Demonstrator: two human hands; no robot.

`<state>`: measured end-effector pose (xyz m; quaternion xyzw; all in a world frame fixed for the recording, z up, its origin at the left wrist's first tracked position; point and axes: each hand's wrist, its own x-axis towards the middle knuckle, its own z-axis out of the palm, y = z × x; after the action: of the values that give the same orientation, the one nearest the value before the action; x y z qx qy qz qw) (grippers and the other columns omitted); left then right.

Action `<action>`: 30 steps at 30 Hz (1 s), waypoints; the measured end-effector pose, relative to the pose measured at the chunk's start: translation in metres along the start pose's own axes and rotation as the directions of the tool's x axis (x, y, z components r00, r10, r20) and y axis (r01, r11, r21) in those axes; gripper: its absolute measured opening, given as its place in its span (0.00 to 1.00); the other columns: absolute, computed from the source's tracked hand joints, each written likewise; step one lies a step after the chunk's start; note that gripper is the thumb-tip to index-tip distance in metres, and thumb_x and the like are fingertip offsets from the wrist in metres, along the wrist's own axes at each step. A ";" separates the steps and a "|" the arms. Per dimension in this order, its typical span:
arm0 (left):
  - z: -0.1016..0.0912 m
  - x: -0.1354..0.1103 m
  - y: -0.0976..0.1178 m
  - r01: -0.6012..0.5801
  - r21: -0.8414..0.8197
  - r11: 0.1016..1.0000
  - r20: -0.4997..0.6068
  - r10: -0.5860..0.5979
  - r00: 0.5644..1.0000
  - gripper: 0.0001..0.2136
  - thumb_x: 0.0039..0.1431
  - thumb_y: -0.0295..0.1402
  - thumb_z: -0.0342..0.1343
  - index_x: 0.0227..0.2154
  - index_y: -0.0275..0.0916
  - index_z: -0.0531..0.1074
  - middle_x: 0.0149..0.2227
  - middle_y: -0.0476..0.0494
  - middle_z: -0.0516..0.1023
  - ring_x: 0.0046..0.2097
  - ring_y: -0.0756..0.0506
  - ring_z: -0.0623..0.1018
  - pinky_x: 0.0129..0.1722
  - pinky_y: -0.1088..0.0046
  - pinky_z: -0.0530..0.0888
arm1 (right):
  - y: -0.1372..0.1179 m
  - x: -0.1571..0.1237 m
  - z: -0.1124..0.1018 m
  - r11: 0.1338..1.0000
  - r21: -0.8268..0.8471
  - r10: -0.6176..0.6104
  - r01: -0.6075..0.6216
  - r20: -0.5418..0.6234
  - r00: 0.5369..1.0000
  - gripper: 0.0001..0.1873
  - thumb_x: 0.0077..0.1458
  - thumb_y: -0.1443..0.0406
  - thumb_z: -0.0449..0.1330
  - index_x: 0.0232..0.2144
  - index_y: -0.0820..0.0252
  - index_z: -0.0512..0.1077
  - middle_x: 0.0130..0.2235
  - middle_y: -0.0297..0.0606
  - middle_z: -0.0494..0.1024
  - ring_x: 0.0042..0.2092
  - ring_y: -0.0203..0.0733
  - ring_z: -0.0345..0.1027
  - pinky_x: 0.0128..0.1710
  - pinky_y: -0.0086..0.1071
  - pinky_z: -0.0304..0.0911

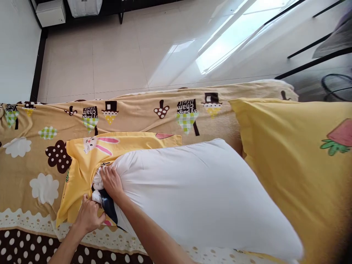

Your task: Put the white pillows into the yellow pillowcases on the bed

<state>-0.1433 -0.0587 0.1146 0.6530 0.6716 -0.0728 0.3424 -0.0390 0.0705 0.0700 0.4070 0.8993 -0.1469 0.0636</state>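
A large white pillow (198, 190) lies on the bed. Its left end sits in the mouth of a yellow pillowcase (82, 161) printed with a pink-eared rabbit. My right hand (111, 181) presses on the pillow's bunched corner at the opening, fingers curled on it. My left hand (89, 214) grips the lower edge of the pillowcase opening, fingers closed on the cloth. A dark lining shows inside the opening between both hands.
A tan bedsheet (33, 165) with clouds, cones and a dotted brown border covers the bed. A second pillow in a yellow carrot-print case (297, 172) lies at the right. Beyond the bed is a glossy tiled floor (118, 55), a white box and black furniture legs.
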 end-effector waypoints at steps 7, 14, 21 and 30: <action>0.024 0.022 0.014 0.311 -0.024 0.950 -0.125 -0.311 0.942 0.21 0.66 0.34 0.39 0.31 0.40 0.78 0.37 0.38 0.81 0.47 0.38 0.76 0.45 0.57 0.63 | 0.002 -0.009 0.000 0.997 0.036 -0.066 0.067 -0.036 0.997 0.26 0.51 0.65 0.56 0.53 0.69 0.67 0.48 0.54 0.71 0.51 0.57 0.61 0.56 0.47 0.48; 0.041 0.033 0.011 0.347 0.065 0.935 -0.101 -0.340 0.935 0.21 0.61 0.23 0.41 0.49 0.43 0.75 0.48 0.36 0.78 0.53 0.38 0.72 0.47 0.58 0.62 | 0.010 -0.043 -0.001 0.971 0.088 -0.224 0.221 0.022 0.974 0.59 0.36 0.53 0.68 0.66 0.69 0.50 0.67 0.63 0.47 0.69 0.65 0.33 0.64 0.52 0.26; 0.050 0.010 0.011 0.239 0.038 0.970 -0.287 -0.218 0.933 0.19 0.64 0.28 0.41 0.26 0.39 0.77 0.31 0.39 0.80 0.41 0.41 0.77 0.44 0.58 0.62 | -0.005 -0.040 0.020 0.985 -0.053 -0.168 0.162 -0.141 0.976 0.28 0.59 0.65 0.53 0.61 0.65 0.59 0.62 0.58 0.63 0.64 0.57 0.52 0.60 0.54 0.46; 0.009 0.011 0.045 -0.127 0.275 0.953 0.120 0.097 0.988 0.12 0.50 0.36 0.56 0.28 0.34 0.81 0.26 0.33 0.79 0.39 0.37 0.76 0.56 0.52 0.60 | 0.001 -0.005 0.010 0.989 -0.052 -0.147 0.142 -0.122 0.982 0.22 0.62 0.71 0.45 0.56 0.73 0.65 0.57 0.60 0.69 0.60 0.56 0.58 0.56 0.50 0.53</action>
<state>-0.0970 -0.0483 0.1175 0.7275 0.5973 -0.1822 0.2843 -0.0352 0.0641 0.0612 0.3477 0.9316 -0.1058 0.0049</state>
